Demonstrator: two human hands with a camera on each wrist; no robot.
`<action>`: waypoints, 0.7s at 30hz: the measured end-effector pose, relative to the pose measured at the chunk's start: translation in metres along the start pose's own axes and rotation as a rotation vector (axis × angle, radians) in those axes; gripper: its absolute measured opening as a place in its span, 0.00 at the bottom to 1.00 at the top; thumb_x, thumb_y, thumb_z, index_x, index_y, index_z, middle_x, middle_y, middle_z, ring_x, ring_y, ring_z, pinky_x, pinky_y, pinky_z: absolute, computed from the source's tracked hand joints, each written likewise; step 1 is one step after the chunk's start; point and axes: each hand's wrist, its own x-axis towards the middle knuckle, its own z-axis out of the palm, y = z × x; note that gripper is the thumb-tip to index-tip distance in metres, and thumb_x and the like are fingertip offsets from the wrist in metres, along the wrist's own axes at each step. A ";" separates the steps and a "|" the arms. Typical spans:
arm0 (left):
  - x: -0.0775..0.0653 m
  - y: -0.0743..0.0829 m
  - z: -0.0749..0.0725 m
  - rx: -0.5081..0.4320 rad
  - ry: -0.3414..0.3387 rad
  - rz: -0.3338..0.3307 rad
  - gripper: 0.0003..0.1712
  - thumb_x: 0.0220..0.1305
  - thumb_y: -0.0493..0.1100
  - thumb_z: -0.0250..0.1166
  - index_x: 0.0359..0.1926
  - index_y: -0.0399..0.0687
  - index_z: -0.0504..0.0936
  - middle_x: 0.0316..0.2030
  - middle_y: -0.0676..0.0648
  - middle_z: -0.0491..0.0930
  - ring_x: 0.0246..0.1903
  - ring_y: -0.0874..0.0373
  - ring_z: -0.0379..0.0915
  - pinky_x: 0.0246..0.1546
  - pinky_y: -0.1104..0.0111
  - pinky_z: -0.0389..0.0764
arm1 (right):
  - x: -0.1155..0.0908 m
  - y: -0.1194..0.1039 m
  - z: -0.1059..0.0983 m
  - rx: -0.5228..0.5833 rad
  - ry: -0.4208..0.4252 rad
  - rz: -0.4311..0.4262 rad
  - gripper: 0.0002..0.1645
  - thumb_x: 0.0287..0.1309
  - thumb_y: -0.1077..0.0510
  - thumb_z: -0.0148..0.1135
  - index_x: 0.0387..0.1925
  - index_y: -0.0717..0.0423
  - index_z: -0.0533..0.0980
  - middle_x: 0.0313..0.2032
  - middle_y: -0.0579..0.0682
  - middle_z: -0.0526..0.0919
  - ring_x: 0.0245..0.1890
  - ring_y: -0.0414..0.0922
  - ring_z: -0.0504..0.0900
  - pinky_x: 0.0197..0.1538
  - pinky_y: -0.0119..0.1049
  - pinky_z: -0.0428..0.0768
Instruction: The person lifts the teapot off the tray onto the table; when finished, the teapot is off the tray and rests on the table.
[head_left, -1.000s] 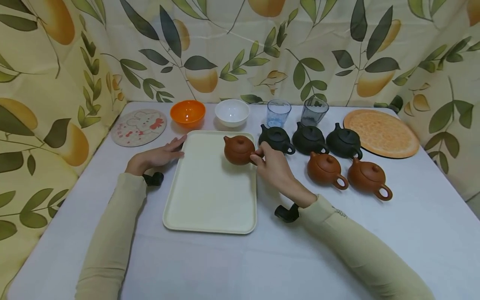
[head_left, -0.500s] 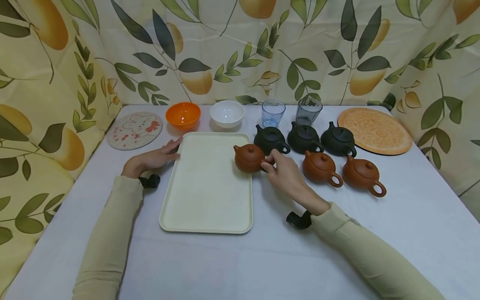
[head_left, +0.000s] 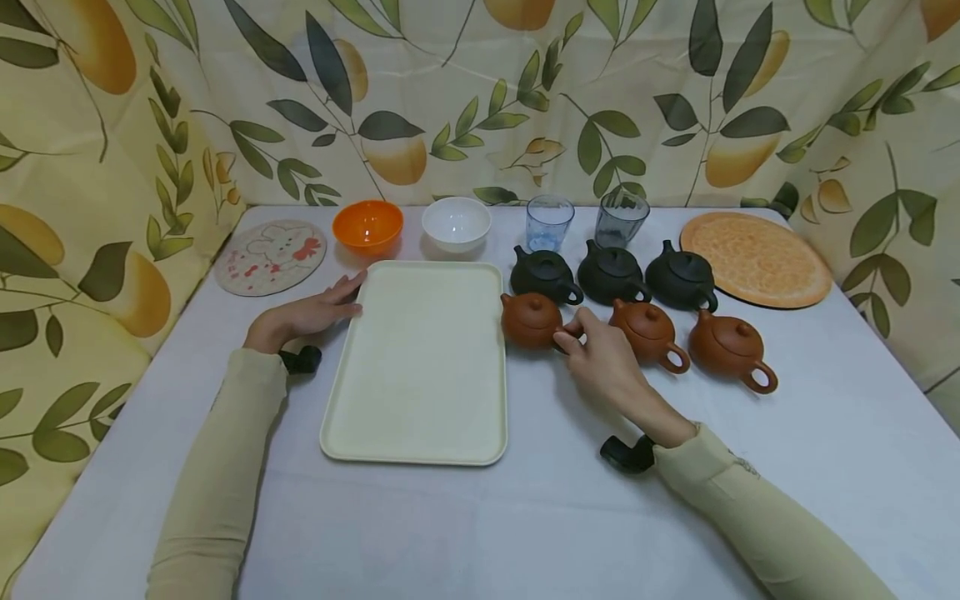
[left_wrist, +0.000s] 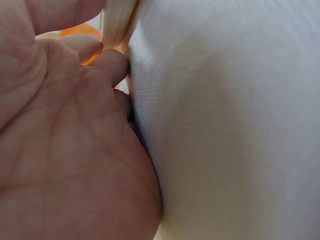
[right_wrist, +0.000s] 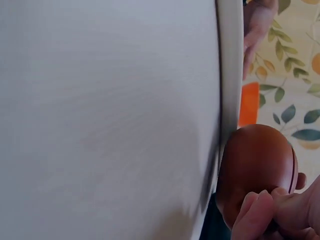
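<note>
In the head view, my right hand (head_left: 603,358) pinches the handle of a reddish-brown teapot (head_left: 531,322), just right of the cream tray's (head_left: 416,367) right edge. Whether its base touches the cloth, I cannot tell. The right wrist view shows the same teapot (right_wrist: 257,167) close beside the tray's rim (right_wrist: 231,65), thumb and finger at its handle. My left hand (head_left: 303,319) rests at the tray's upper left edge with fingers extended. Two more reddish-brown teapots, one (head_left: 648,332) in the middle and one (head_left: 727,350) further right, stand beyond my right hand.
Black teapots, the left one (head_left: 543,275) among them, stand in a row behind the brown ones. Further back are an orange bowl (head_left: 367,227), a white bowl (head_left: 456,225) and two glasses (head_left: 550,223). A round bunny mat (head_left: 272,258) lies left, a round orange-brown mat (head_left: 757,258) right.
My right hand has carried the brown teapot rightward and a little nearer, from above the tray to beside its right edge. My left hand stays at the tray's left edge.
</note>
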 end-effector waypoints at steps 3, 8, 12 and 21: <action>-0.002 0.001 -0.001 -0.001 0.002 -0.010 0.41 0.73 0.58 0.49 0.75 0.77 0.33 0.76 0.49 0.17 0.74 0.44 0.11 0.66 0.35 0.22 | -0.003 0.004 -0.003 -0.005 -0.004 0.019 0.08 0.68 0.57 0.57 0.40 0.59 0.71 0.32 0.55 0.81 0.26 0.47 0.70 0.29 0.36 0.67; -0.005 0.000 -0.001 0.010 -0.005 0.007 0.41 0.74 0.58 0.48 0.75 0.74 0.31 0.76 0.48 0.17 0.74 0.44 0.11 0.66 0.35 0.22 | -0.007 0.010 -0.008 -0.021 -0.003 0.033 0.09 0.67 0.57 0.58 0.40 0.60 0.72 0.30 0.54 0.80 0.26 0.47 0.70 0.29 0.36 0.67; -0.006 -0.001 -0.001 0.017 -0.012 0.014 0.42 0.74 0.57 0.47 0.75 0.73 0.30 0.75 0.47 0.16 0.74 0.43 0.11 0.66 0.34 0.23 | -0.010 0.012 -0.012 -0.030 -0.007 0.036 0.09 0.67 0.57 0.58 0.39 0.61 0.72 0.30 0.54 0.78 0.27 0.47 0.71 0.29 0.36 0.68; -0.007 -0.002 -0.003 0.002 -0.008 0.025 0.41 0.74 0.57 0.48 0.76 0.73 0.31 0.76 0.47 0.17 0.74 0.44 0.11 0.66 0.35 0.22 | -0.014 0.019 -0.015 -0.029 -0.002 0.024 0.08 0.67 0.58 0.58 0.39 0.60 0.72 0.27 0.53 0.77 0.25 0.46 0.72 0.29 0.36 0.68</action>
